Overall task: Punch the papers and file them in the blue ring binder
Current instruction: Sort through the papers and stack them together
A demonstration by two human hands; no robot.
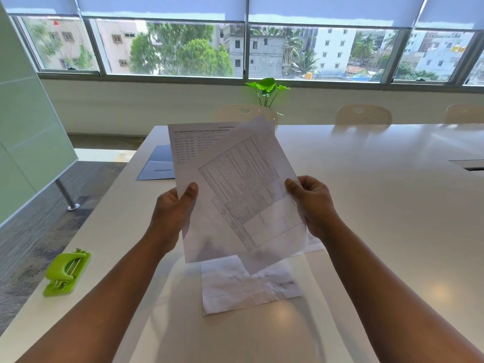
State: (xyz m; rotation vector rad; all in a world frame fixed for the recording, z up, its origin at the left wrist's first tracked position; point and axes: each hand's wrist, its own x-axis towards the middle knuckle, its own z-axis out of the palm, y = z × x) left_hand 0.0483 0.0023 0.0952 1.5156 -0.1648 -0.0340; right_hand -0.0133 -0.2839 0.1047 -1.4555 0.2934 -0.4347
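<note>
The left hand (175, 213) grips the left edge of the printed sheets (235, 189), thumb on the front. The right hand (313, 203) pinches the right edge of the tilted front sheet. The sheets are lifted above the white table (379, 205). Under them, at 6 o'clock, more papers (248, 286) lie flat on the table. The green hole punch (67, 272) sits at 8 o'clock near the table edge. The blue binder (158, 163) lies open at 11 o'clock, partly hidden behind the sheets.
</note>
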